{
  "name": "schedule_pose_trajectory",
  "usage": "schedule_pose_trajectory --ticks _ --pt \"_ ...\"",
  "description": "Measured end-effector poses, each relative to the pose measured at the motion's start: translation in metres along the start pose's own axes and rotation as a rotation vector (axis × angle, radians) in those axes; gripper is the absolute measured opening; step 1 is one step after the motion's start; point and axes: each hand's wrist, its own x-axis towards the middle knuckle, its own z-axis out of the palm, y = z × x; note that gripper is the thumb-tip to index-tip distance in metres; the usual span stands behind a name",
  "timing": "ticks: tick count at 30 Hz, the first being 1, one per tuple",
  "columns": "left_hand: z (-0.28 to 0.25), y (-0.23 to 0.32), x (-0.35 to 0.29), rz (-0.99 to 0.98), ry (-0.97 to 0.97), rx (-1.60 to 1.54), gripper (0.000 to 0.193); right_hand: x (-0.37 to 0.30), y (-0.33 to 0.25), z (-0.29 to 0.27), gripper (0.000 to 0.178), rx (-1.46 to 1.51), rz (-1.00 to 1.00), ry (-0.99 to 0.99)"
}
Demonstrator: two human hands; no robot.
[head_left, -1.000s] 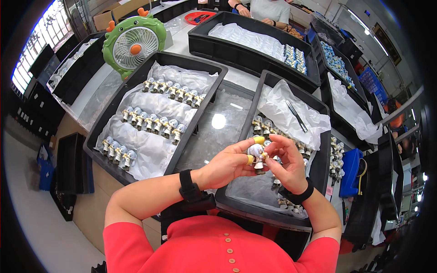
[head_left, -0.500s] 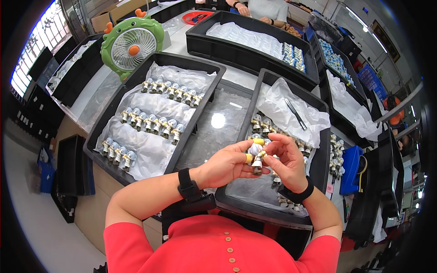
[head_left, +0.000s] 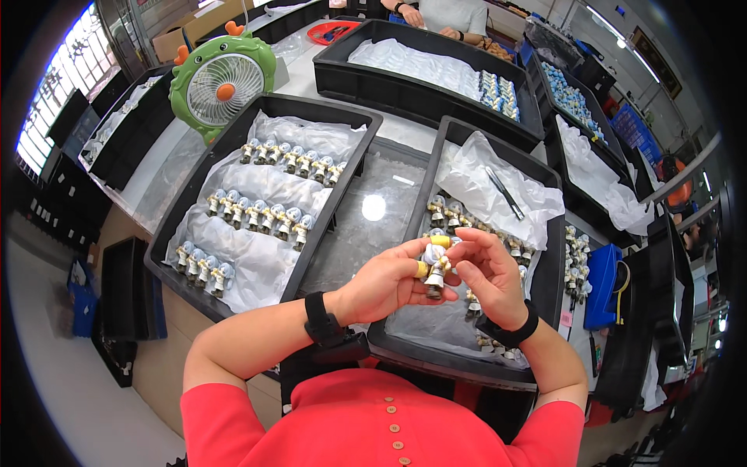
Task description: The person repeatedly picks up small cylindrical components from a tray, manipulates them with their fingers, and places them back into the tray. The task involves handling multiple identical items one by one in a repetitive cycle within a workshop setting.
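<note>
Both of my hands hold one small white figurine point(head_left: 434, 268) with a dark base, above the right black tray point(head_left: 548, 272). My left hand point(head_left: 389, 282) grips it from the left, with yellow caps on two fingertips. My right hand point(head_left: 489, 274) pinches it from the right. Below them, more figurines point(head_left: 451, 214) stand on white plastic film in that tray. The left black tray point(head_left: 187, 210) holds three rows of the same figurines point(head_left: 261, 215) on film.
A green desk fan point(head_left: 222, 78) stands at the back left. Tweezers point(head_left: 506, 192) lie on crumpled film in the right tray. More black trays point(head_left: 420, 86) sit behind, where another person's hands point(head_left: 412, 15) work. A blue box point(head_left: 601, 284) is at the right.
The figurine has turned slightly between my fingers; both hands stay in about the same place above the right tray.
</note>
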Motion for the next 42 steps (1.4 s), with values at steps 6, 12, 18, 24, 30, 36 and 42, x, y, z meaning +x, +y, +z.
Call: schedule_pose_trajectory --ticks 6,12,18,24,30,36,42 --pt "-0.004 -0.004 0.003 0.088 0.028 0.007 0.054 0.002 -0.007 0.001 0.056 -0.348 -0.193 -0.008" --pt "0.004 -0.015 0.001 0.285 0.061 0.256 0.062 0.004 -0.006 0.009 0.058 -0.365 -0.139 0.029" --pt "0.008 -0.007 -0.002 0.328 0.121 0.474 0.062 0.005 0.000 0.002 0.057 0.130 0.114 0.040" --pt "0.007 -0.009 0.000 0.408 0.191 0.514 0.054 0.003 0.003 0.008 0.050 0.325 0.242 0.039" --pt "0.009 -0.019 0.001 0.494 0.260 0.648 0.049 0.001 0.013 0.001 0.043 0.464 0.240 -0.023" --pt "0.018 -0.014 0.001 0.529 0.295 0.749 0.046 0.001 0.005 0.002 0.038 0.539 0.267 -0.025" --pt "0.030 0.000 -0.002 0.586 0.430 1.219 0.034 -0.002 0.017 0.005 0.032 0.428 0.265 -0.050"
